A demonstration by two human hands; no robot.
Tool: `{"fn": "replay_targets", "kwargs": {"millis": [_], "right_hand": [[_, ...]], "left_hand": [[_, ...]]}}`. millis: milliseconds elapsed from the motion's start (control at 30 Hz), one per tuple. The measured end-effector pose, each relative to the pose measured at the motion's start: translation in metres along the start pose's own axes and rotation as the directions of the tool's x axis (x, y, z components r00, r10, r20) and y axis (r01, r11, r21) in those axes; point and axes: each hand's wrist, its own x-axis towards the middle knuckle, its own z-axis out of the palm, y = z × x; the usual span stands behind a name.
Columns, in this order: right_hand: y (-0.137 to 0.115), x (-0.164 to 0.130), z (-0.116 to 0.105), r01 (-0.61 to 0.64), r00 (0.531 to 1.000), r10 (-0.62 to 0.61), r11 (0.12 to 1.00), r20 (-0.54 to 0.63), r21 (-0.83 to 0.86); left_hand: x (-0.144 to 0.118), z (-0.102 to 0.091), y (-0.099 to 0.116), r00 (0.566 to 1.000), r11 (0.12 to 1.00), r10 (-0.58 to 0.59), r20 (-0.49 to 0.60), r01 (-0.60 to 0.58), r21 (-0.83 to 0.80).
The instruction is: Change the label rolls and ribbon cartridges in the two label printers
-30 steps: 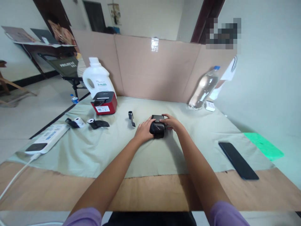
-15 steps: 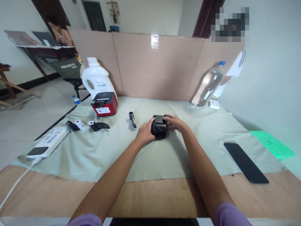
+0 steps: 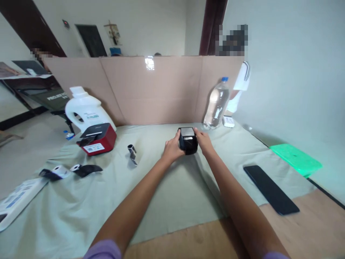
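We clamp the black boxy device [image 3: 189, 144] from both sides

Over the cloth [image 3: 178, 205], it is now nearer the clear bottle [image 3: 216, 104]; our left hand [image 3: 172, 148] and right hand [image 3: 205, 141] press opposite flanks, so both seem committed to steering it

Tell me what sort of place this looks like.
Probably an indoor room set up with makeshift workstations: a cloth-covered table is backed by a folded cardboard screen, and another desk shows in the left background. Whether it's a home or an office, I can't tell.
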Motion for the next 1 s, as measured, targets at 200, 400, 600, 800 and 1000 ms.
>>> {"fn": "replay_targets", "kwargs": {"millis": [200,400,600,800,1000], "right_hand": [[0.058,0.033,-0.058,0.006,0.969,-0.015,0.999,-0.249,-0.035],[0.099,0.045,-0.072,-0.03,0.974,0.016,0.998,-0.225,-0.058],[0.109,0.049,-0.065,0.006,0.965,-0.013,1.0,-0.263,-0.03],[0.078,0.041,-0.058,0.064,0.875,-0.181,0.962,-0.45,-0.264],[0.003,0.0,0.005,0.39,0.887,-0.421,0.903,-0.191,-0.179]], "left_hand": [[0.075,0.079,0.041,0.99,0.999,0.042,0.138,-0.043,0.007],[0.089,0.121,0.046,0.979,0.999,-0.008,0.206,-0.003,0.052],[0.079,0.113,0.047,0.985,0.997,0.006,0.172,-0.02,0.076],[0.02,0.021,0.031,0.998,0.994,0.058,-0.034,-0.054,0.094],[-0.053,-0.154,-0.074,0.854,0.99,-0.064,-0.517,0.118,0.071]]}}
